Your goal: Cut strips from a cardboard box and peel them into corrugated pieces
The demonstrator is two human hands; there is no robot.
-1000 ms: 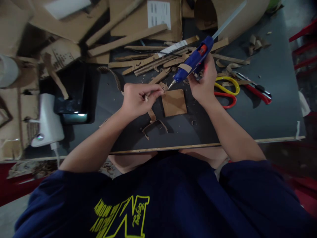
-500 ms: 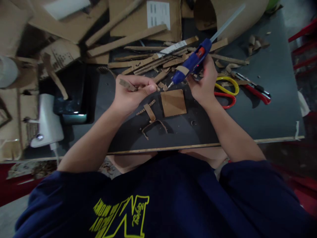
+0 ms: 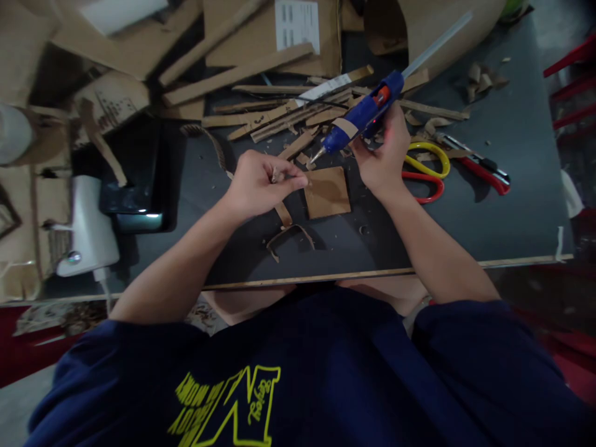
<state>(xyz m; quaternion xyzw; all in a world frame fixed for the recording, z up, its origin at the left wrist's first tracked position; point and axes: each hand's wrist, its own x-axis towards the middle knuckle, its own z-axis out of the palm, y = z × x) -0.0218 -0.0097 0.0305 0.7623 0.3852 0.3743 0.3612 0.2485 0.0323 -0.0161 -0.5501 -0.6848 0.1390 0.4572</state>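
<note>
My right hand is wrapped round a blue glue gun, whose metal nozzle points down and left. A clear glue stick juts from its back end. Near the nozzle, my left hand pinches a small piece of cardboard, mostly hidden by the fingers. The left fingertips are at the upper left edge of a square of cardboard lying on the table. Below the left hand lie a short cardboard strip and a thin curved strip.
Scissors with yellow and red handles and a red cutter knife lie at the right. Cardboard strips are piled behind the hands. A white device and a black glossy box stand at the left.
My left hand has moved right and slightly down, to the cardboard square, and its piece has turned. The glue gun has shifted slightly, its nozzle a little to the left.
</note>
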